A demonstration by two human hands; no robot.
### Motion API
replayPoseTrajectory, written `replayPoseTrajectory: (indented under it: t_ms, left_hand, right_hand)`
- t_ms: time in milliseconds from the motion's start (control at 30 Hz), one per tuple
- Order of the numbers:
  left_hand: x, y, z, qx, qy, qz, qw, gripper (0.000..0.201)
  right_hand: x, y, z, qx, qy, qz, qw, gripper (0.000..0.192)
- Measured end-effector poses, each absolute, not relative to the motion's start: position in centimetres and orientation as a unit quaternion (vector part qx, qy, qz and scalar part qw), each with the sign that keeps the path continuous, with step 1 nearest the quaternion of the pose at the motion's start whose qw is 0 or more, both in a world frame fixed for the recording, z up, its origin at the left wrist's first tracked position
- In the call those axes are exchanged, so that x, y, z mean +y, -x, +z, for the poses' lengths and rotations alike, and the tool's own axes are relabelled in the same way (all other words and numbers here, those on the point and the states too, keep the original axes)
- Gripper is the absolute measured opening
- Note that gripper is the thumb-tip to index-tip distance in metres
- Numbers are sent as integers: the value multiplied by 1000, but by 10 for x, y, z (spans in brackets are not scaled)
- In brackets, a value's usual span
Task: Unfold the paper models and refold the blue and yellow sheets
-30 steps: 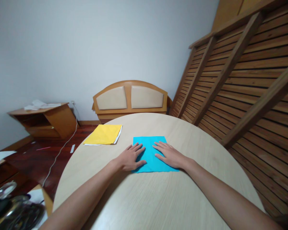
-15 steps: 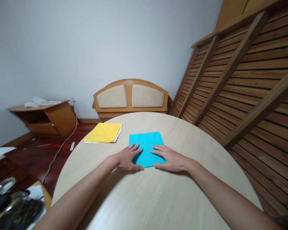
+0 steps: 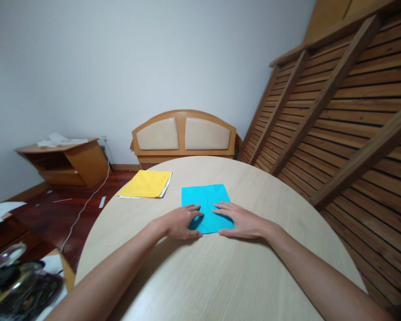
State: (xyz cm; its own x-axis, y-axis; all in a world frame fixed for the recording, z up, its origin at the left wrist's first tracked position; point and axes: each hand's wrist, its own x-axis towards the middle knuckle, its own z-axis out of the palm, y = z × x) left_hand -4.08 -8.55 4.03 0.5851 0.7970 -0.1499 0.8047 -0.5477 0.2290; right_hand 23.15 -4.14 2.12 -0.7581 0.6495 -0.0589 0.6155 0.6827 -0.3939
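Head view. Item one: blue paper [image 3: 205,203], a folded sheet lying flat on the round table [image 3: 220,276], toward its far half, near the middle. Faint creases show across its upper part.

Left hand [image 3: 180,220]: palm down, fingers spread and extended, fingertips resting on the sheet's near left corner. Grip released, nothing clasped; the flat hand appears to pin the paper so that it cannot slide. Forearm runs in from the lower left, low over the table.

Right hand [image 3: 240,218]: palm down, fingers extended and pointing left onto the sheet's near right edge, thumb along the near side on the table. Grip likewise released, pressing rather than holding. Forearm enters from the lower right. The two hands lie close, fingertips near but apart, which suits flattening a fold, in my judgement.

Item two: yellow paper [image 3: 147,183], on white sheets, on the table's far left edge, well apart from both hands.

Surroundings: headboard [image 3: 183,133] against the wall; slatted frame [image 3: 337,111] leaning at right; low cabinet [image 3: 67,158] at left.
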Motion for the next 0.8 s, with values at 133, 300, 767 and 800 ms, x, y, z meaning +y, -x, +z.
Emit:
replayPoseTrajectory:
  t_ms: [133,300,767,800]
  left_hand:
    - [-86,41,42,430,-893,-5,134,70]
    - [-88,37,42,422,-896,-3,137,67]
    - [-83,42,48,427,-889,24,165,34]
    - [-81,43,49,428,-887,25,172,32]
  right_hand:
    - [-40,-232,23,-915,338,215,40,87]
    - [-39,-234,22,-914,339,218,43,87]
    - [-37,-236,18,-919,325,216,60,84]
    - [-37,-236,18,-919,325,216,59,84]
